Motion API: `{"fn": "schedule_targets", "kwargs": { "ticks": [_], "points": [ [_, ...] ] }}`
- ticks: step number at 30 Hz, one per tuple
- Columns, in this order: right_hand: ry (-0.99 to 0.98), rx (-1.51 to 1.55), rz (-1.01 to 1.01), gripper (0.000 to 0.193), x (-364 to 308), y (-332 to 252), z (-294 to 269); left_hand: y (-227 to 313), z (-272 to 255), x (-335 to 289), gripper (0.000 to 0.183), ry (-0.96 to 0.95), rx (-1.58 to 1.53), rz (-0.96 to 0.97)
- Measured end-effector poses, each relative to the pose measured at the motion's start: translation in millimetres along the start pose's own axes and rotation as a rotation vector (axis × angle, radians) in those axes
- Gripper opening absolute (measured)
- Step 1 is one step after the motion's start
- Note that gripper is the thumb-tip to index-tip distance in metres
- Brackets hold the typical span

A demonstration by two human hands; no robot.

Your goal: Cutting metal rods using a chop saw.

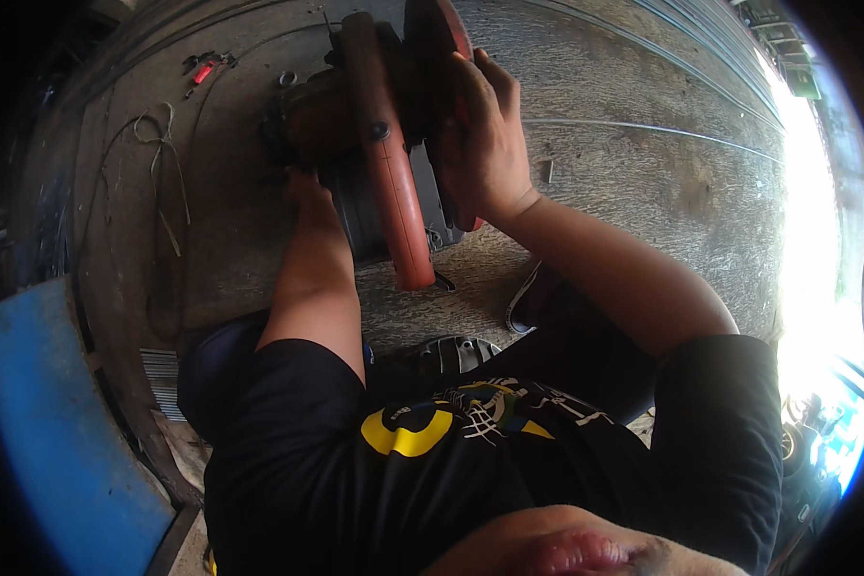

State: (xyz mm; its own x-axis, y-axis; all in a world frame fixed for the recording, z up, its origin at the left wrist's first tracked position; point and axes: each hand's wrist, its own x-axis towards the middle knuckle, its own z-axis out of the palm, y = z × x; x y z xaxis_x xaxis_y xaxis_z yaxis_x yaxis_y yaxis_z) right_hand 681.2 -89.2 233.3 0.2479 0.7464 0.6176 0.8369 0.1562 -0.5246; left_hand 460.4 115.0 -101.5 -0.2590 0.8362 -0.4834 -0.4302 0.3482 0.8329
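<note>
A cut-off saw (pixel 400 216) with a long red handle and a dark motor stands on the worn surface in front of me. My right hand (pixel 490 144) lies against the side of the saw's red, round wheel or guard, fingers stretched upward along it. Its thumb and palm side are hidden. At the left of the saw, my left hand (pixel 307 187) reaches in below the motor, beside the dark base. Shadow and the motor cover most of its fingers, so its grip does not show.
Left of the saw lie a red-handled tool (pixel 203 73), a metal ring (pixel 287 79) and a looped cord (pixel 158 144). Long thin rods (pixel 653 127) run across the right. A blue panel (pixel 77 432) stands at the lower left; a small metal piece (pixel 546 172) lies right of the saw.
</note>
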Motion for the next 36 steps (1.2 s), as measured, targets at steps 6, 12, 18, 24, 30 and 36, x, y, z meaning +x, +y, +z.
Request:
{"fn": "schedule_targets", "kwargs": {
  "ticks": [6,12,18,24,30,36],
  "points": [
    [-0.032,-0.022,0.022,0.061,-2.5,4.5,2.4,4.3,-2.5,-2.6,0.048,0.003,0.005,-0.007],
    [-0.030,-0.085,0.061,0.056,-24.2,2.1,9.5,3.2,-5.0,-2.8,0.048,-0.010,0.044,-0.004],
    [-0.011,-0.084,0.044,0.040,-42.7,5.8,15.0,-3.1,-9.8,-6.1,0.048,-0.003,0.270,0.059],
    [0.024,-0.077,-0.014,0.030,-37.4,7.3,13.5,8.8,-11.5,-5.2,0.049,-0.132,1.987,0.417],
    [0.005,-0.019,-0.082,0.035,-36.6,13.7,13.0,12.8,-15.9,-0.9,0.049,-0.432,2.696,0.630],
    [0.047,-0.037,-0.136,0.034,-35.6,11.1,13.0,19.8,-8.8,-2.2,0.050,-0.485,2.804,0.669]
  ]
}}
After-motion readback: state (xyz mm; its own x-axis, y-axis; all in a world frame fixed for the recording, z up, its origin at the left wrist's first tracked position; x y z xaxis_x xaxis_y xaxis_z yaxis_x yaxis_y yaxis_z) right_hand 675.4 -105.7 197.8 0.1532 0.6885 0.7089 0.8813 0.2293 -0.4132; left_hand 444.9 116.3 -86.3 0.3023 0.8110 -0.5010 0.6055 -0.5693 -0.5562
